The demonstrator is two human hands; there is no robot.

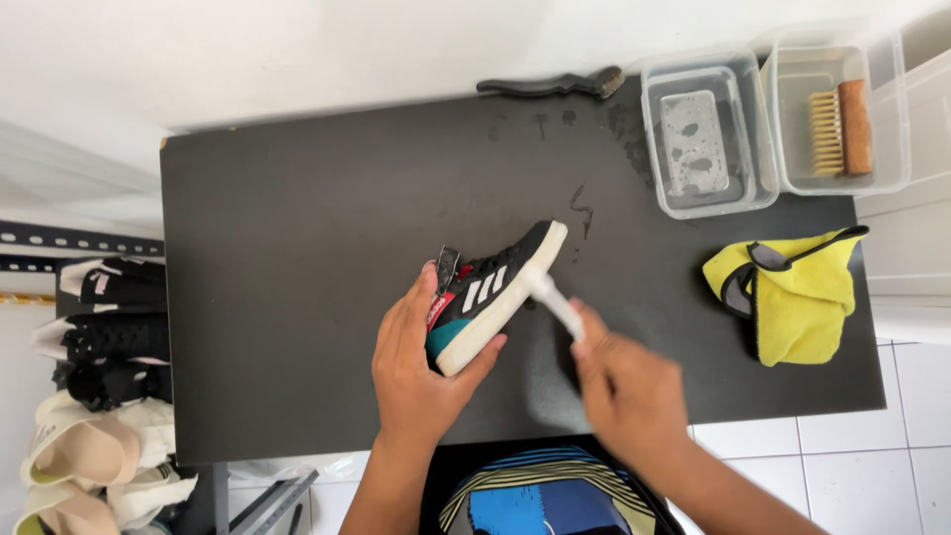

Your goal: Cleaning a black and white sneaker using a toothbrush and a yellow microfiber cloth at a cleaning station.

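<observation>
On the far left, at about 8 o'clock, more shoes (104, 396) sit in a pile beside the table. Some are black and some are a soft tan colour.

The big black table (297, 248) fills the middle of the view.

Near the middle, the left hand (421, 372) comes up from 6 o'clock. Its fingers and thumb are wrapped tight around the heel end of a small black shoe (492, 292). The shoe has white stripes, a white sole and a bit of green and red at the back. It is tipped on its side, with its toe pointing up to about 1 o'clock. It is held just over the table top.

Just to the right, the right hand (629, 391) is closed around the handle of a small white brush (553, 299). The hand looks blurry. The tip of the brush touches the white sole near the toe of the shoe.

At 12 o'clock, a black brush (555, 85) lies at the back edge of the table.

At about 1 o'clock there are wet marks on the table, and a clear tub (708, 134) with water in it. Right beside it, at 2 o'clock, a second clear tub (887, 109) holds a wooden brush (842, 129).

At 3 o'clock, a yellow cloth (792, 292) with a dark edge lies bunched up on the table, well apart from the shoe.
</observation>
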